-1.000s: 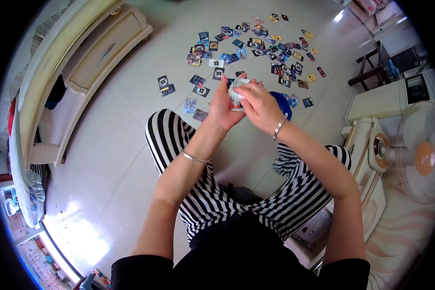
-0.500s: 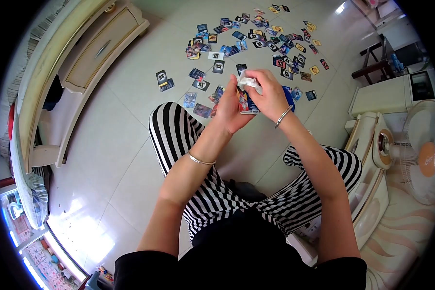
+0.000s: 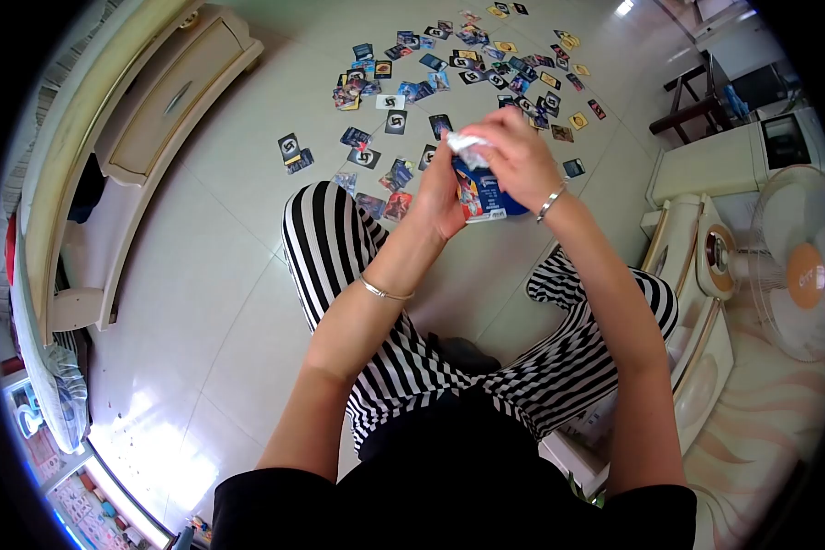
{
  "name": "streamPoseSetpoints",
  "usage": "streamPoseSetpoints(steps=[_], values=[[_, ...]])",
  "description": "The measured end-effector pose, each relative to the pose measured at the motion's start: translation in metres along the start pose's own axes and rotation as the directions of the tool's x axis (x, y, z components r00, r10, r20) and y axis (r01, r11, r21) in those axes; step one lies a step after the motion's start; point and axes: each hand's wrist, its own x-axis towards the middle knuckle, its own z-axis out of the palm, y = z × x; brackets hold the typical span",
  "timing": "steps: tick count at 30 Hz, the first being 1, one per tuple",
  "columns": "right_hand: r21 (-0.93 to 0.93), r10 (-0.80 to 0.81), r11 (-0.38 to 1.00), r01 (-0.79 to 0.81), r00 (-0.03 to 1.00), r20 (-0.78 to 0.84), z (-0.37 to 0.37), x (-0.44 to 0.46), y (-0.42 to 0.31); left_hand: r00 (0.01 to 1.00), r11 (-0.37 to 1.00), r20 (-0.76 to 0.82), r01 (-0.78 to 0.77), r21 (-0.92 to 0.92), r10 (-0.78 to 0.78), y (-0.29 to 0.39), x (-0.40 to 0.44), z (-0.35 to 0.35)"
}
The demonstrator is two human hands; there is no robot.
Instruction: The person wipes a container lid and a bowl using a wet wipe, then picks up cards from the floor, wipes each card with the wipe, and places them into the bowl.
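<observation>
My left hand (image 3: 440, 200) is closed on the left edge of a flat blue item (image 3: 488, 194) with a colourful printed picture and a whitish strip at its lower edge. Whether that item is a box or a booklet I cannot tell. A crumpled white tissue (image 3: 466, 147) is pinched in my right hand (image 3: 521, 158), which lies over the upper part of the blue item and is slightly blurred. Just past my hands, picture cards (image 3: 395, 122) lie scattered on the tiled floor, some face down with a black-and-white emblem.
My striped trouser legs (image 3: 325, 247) are spread on both sides below my hands. A cream cabinet (image 3: 170, 101) stands at the left. On the right are a fan (image 3: 802, 275), a pale cabinet (image 3: 706, 174) and a dark wooden stool (image 3: 692, 96).
The view has shifted a little. My right hand has moved slightly right with the tissue, and more of the blue item's printed face shows. Both hands keep their hold.
</observation>
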Motion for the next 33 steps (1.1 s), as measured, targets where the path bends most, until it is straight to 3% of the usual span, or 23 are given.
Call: streamPoseSetpoints(steps=[1, 3, 7, 9, 11, 13, 16, 22, 25, 26, 27, 28, 30, 31, 33], values=[[-0.175, -0.155, 0.970, 0.168, 0.984, 0.086, 0.005, 0.000, 0.002, 1.000, 1.000, -0.001, 0.001, -0.003, -0.001, 0.000, -0.001, 0.000], [-0.170, -0.120, 0.974, 0.146, 0.981, 0.154, 0.006, -0.019, -0.010, 0.984, 0.989, -0.166, -0.044, 0.140, 0.067, 0.004, 0.000, -0.001], [-0.093, -0.090, 0.990, 0.102, 0.987, 0.132, 0.003, -0.055, -0.036, 0.992, 0.995, -0.106, -0.076, -0.056, 0.070, 0.011, -0.001, 0.002], [-0.056, -0.097, 0.993, 0.103, 0.990, 0.098, 0.003, -0.054, -0.036, 0.991, 0.997, -0.118, -0.069, -0.034, 0.065, 0.013, -0.006, 0.003], [-0.210, -0.182, 0.960, 0.185, 0.983, 0.031, 0.005, -0.032, -0.024, 0.995, 0.995, -0.095, 0.042, 0.087, -0.033, 0.014, -0.009, 0.002], [-0.317, -0.089, 0.944, 0.089, 0.996, 0.017, 0.011, -0.005, -0.005, 0.994, 0.995, -0.110, 0.029, 0.097, -0.018, 0.014, -0.008, 0.000], [-0.313, -0.110, 0.943, 0.110, 0.994, 0.020, 0.017, 0.011, 0.006, 0.984, 0.995, -0.171, -0.025, 0.101, 0.042, 0.018, -0.008, 0.002], [-0.146, -0.248, 0.954, 0.261, 0.964, 0.101, 0.012, -0.047, -0.028, 0.987, 0.994, -0.144, -0.064, 0.086, 0.076, 0.028, -0.009, -0.003], [-0.093, -0.199, 0.973, 0.211, 0.972, 0.123, 0.009, -0.047, -0.027, 0.989, 0.987, -0.134, -0.048, 0.155, 0.069, 0.030, -0.018, 0.000], [-0.155, -0.182, 0.970, 0.189, 0.982, 0.059, 0.010, -0.034, -0.020, 0.989, 0.985, -0.138, -0.026, 0.169, 0.050, 0.028, -0.020, 0.001], [-0.214, -0.168, 0.963, 0.162, 0.986, -0.008, 0.011, -0.022, -0.014, 0.989, 0.983, -0.142, -0.004, 0.185, 0.031, 0.027, -0.024, 0.004], [-0.149, -0.012, 0.989, 0.014, 1.000, 0.013, 0.011, -0.010, -0.011, 0.968, 0.971, -0.233, -0.033, 0.238, 0.090, 0.025, -0.027, 0.006], [0.066, 0.249, 0.965, -0.254, 0.965, 0.084, 0.007, 0.003, -0.021, 0.974, 0.965, -0.216, -0.012, 0.264, 0.071, 0.026, -0.030, 0.001], [0.077, 0.241, 0.966, -0.247, 0.967, 0.080, 0.009, -0.002, -0.020, 0.978, 0.962, -0.201, 0.008, 0.273, 0.049, 0.028, -0.032, -0.003], [0.219, 0.128, 0.972, -0.084, 0.971, -0.200, 0.017, -0.022, -0.013, 0.976, 0.974, -0.183, -0.080, 0.212, 0.120, 0.029, -0.031, -0.009]])
